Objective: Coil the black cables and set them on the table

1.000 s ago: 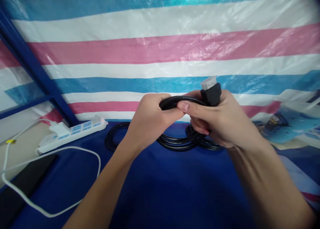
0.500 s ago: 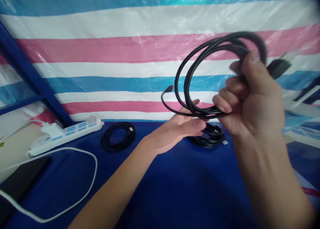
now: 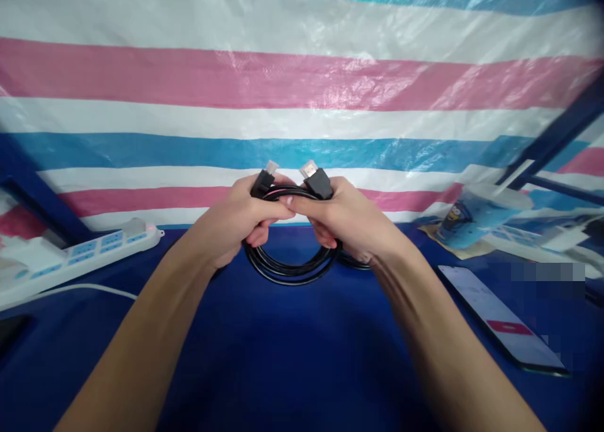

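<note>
Head: cable [image 3: 290, 273], blue tabletop [image 3: 287, 356], striped sheeting [image 3: 236, 83]

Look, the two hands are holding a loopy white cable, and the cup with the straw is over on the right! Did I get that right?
Almost! The looped cable is black, not white, as the head view shows. The left hand and right hand do hold it, and the cup with the straw is on the right.

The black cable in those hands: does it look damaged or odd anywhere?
Nothing stands out. The black cable is neatly coiled, two plugs pointing up, with no visible break; the parts behind the fingers are hidden.
</note>
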Available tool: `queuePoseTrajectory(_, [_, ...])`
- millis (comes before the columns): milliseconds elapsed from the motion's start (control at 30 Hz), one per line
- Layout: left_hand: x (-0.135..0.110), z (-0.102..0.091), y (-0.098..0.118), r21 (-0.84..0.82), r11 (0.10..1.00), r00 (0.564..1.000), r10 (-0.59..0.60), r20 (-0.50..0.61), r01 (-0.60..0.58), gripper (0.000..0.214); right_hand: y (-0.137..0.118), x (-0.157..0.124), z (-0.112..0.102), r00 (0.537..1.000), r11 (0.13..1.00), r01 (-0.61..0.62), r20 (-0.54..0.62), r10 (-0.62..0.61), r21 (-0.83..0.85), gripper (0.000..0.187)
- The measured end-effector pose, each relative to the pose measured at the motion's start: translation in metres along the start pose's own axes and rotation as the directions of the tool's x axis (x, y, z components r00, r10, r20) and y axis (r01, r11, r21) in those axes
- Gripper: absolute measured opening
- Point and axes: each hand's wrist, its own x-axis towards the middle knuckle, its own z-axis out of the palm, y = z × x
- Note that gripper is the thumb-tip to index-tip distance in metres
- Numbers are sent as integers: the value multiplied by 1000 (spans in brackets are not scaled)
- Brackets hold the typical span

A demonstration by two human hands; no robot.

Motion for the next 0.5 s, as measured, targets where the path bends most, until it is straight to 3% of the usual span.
queuePoseTrajectory(133, [-5, 2, 4, 8, 1000, 998, 14, 66, -15, 39, 2, 0, -8, 993, 997, -64, 100, 60, 43, 28])
queuePoseTrajectory(233, [-2, 10, 1, -4, 999, 999, 40, 21, -40, 27, 5, 2, -11, 988, 999, -37, 152, 41, -31, 30])
queuePoseTrajectory(400, [4, 21, -8, 133, 987, 974, 114, -198, -88, 32, 7, 2, -8, 998, 953, 56, 30, -49, -299, 86])
queuePoseTrajectory(500, [3, 26, -10, 185, 963, 952, 234, -199, -198, 22, 2, -2, -7, 993, 917, 119, 45, -110, -380, 94])
